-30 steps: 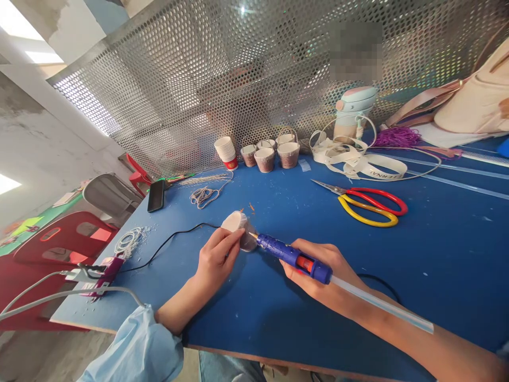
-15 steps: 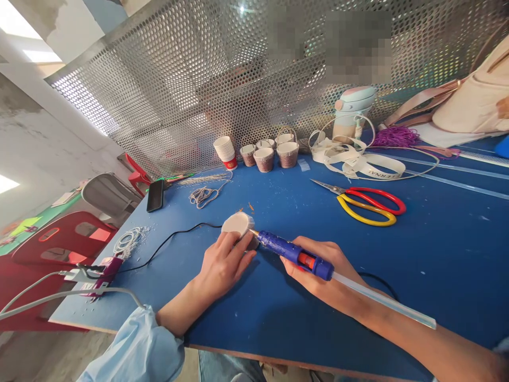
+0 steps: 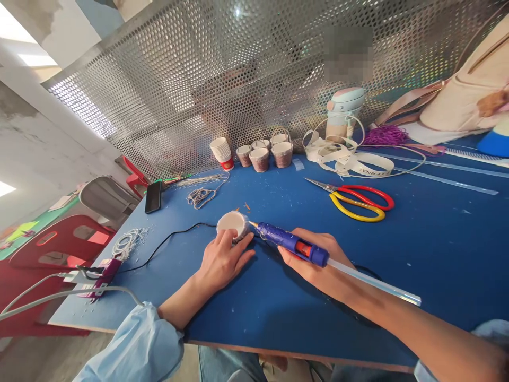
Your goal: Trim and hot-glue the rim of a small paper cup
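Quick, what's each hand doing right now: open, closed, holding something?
Left hand: partly curled, holding the paper cup at its rim.
Right hand: closed around the blue hot glue gun.

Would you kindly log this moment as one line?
left hand: holding cup | right hand: gripping glue gun | nozzle: beside cup, contact unclear | scissors: on table

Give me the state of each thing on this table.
Cup, open, left hand on it
Glue gun, in right hand, stick loaded
Scissors, blades apparently closed
Phone, screen dark
Paper cups, stacked
Baskets, upright
Twine, loosely bunched
Ribbon, loosely looped
Bottle, lid on
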Demonstrator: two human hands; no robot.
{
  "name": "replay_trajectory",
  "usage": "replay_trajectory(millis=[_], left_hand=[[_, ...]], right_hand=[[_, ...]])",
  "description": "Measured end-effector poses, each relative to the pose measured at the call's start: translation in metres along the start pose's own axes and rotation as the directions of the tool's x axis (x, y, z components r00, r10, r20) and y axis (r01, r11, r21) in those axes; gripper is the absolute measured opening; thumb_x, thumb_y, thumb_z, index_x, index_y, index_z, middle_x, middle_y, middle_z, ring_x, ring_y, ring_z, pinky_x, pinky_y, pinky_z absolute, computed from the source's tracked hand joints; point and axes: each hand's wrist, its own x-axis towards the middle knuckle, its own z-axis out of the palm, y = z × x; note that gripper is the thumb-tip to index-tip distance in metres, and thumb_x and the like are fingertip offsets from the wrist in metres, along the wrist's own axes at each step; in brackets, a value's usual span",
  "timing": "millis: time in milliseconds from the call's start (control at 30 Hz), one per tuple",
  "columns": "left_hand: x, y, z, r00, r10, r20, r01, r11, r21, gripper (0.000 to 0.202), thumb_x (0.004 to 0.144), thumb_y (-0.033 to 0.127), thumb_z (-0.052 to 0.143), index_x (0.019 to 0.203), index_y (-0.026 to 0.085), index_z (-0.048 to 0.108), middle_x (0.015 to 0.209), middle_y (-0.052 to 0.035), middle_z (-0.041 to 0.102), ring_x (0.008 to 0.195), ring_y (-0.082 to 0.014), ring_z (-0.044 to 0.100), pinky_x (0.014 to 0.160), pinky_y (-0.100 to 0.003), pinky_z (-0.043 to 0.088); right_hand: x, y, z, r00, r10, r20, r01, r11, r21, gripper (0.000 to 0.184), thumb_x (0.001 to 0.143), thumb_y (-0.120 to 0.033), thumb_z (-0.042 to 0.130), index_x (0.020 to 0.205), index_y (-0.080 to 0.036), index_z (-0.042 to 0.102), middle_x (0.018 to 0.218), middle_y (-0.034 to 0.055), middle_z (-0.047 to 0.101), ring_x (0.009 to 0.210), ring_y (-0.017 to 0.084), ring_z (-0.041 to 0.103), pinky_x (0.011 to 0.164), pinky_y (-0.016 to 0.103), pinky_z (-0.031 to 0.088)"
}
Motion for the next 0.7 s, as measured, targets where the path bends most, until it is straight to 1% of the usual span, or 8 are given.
replay_trajectory(millis=[100, 200, 300, 400, 467, 533, 633, 700], left_hand=[[0.001, 0.001, -0.001, 1.000, 0.011, 0.013, -0.011, 1.000, -0.009, 0.033, 0.095, 0.042, 0.048, 0.114, 0.024, 0.068, 0.098, -0.0104, 0.053, 0.086, -0.0197, 0.055, 0.057, -0.026, 0.057], [0.000, 0.003, -0.005, 0.999, 0.036, -0.007, -0.037, 0.998, -0.058, 0.031, 0.090, 0.044, 0.055, 0.111, 0.025, 0.069, 0.109, -0.0127, 0.053, 0.095, -0.0231, 0.056, 0.061, -0.030, 0.058], [-0.003, 0.005, -0.011, 0.997, 0.046, -0.055, -0.052, 0.993, -0.109, 0.035, 0.086, 0.045, 0.061, 0.115, 0.026, 0.065, 0.125, -0.0149, 0.050, 0.106, -0.0274, 0.055, 0.066, -0.034, 0.059], [-0.008, 0.004, -0.017, 0.990, 0.014, -0.139, -0.028, 0.995, -0.095, 0.043, 0.084, 0.043, 0.064, 0.122, 0.023, 0.057, 0.131, -0.0176, 0.049, 0.108, -0.0285, 0.056, 0.070, -0.035, 0.058], [-0.008, 0.002, -0.019, 0.975, -0.023, -0.222, 0.007, 0.997, -0.070, 0.040, 0.086, 0.036, 0.062, 0.122, 0.019, 0.055, 0.125, -0.0178, 0.055, 0.104, -0.0272, 0.058, 0.072, -0.035, 0.055], [-0.004, 0.000, -0.019, 0.957, -0.072, -0.281, 0.058, 0.997, -0.056, 0.029, 0.088, 0.027, 0.058, 0.116, 0.018, 0.055, 0.113, -0.0149, 0.061, 0.098, -0.0244, 0.059, 0.075, -0.035, 0.052], [0.006, -0.003, -0.014, 0.952, -0.116, -0.285, 0.112, 0.993, -0.029, 0.010, 0.091, 0.021, 0.055, 0.098, 0.018, 0.060, 0.094, -0.0090, 0.066, 0.085, -0.0212, 0.058, 0.074, -0.035, 0.046], [0.011, -0.004, -0.008, 0.959, -0.101, -0.264, 0.100, 0.995, -0.019, 0.009, 0.091, 0.020, 0.054, 0.085, 0.018, 0.061, 0.085, -0.0064, 0.066, 0.080, -0.0202, 0.056, 0.074, -0.035, 0.041]], right_hand=[[0.000, -0.003, -0.002, 1.000, 0.005, 0.011, -0.005, 1.000, 0.002, 0.016, 0.080, -0.028, 0.059, 0.066, -0.021, 0.054, 0.053, -0.0059, 0.049, 0.046, 0.009, 0.039, 0.047, 0.022, 0.034], [0.001, -0.004, -0.004, 1.000, 0.019, 0.005, -0.019, 1.000, 0.007, 0.018, 0.080, -0.028, 0.058, 0.064, -0.021, 0.052, 0.053, -0.0055, 0.049, 0.047, 0.009, 0.039, 0.047, 0.022, 0.034], [0.003, -0.004, -0.005, 0.999, 0.043, -0.001, -0.043, 0.998, 0.036, 0.020, 0.080, -0.030, 0.058, 0.064, -0.021, 0.052, 0.052, -0.0057, 0.047, 0.047, 0.009, 0.038, 0.047, 0.022, 0.033], [0.004, -0.005, -0.007, 0.997, 0.071, -0.014, -0.070, 0.996, 0.062, 0.023, 0.080, -0.031, 0.059, 0.062, -0.021, 0.050, 0.052, -0.0056, 0.046, 0.047, 0.009, 0.037, 0.047, 0.023, 0.033], [0.004, -0.005, -0.007, 0.996, 0.083, -0.012, -0.082, 0.994, 0.078, 0.025, 0.080, -0.031, 0.059, 0.061, -0.021, 0.048, 0.052, -0.0055, 0.046, 0.047, 0.009, 0.037, 0.047, 0.023, 0.034], [0.005, -0.005, -0.007, 0.996, 0.092, -0.006, -0.091, 0.992, 0.092, 0.026, 0.080, -0.033, 0.059, 0.060, -0.021, 0.047, 0.052, -0.0055, 0.045, 0.046, 0.010, 0.038, 0.046, 0.024, 0.033], [0.007, -0.001, -0.005, 0.995, 0.101, -0.015, -0.099, 0.990, 0.099, 0.025, 0.080, -0.035, 0.060, 0.062, -0.021, 0.049, 0.051, -0.0058, 0.045, 0.047, 0.010, 0.040, 0.047, 0.024, 0.034], [0.008, 0.002, -0.003, 0.993, 0.118, -0.006, -0.117, 0.988, 0.100, 0.026, 0.080, -0.037, 0.061, 0.063, -0.021, 0.049, 0.052, -0.0061, 0.045, 0.048, 0.010, 0.040, 0.049, 0.024, 0.035]])
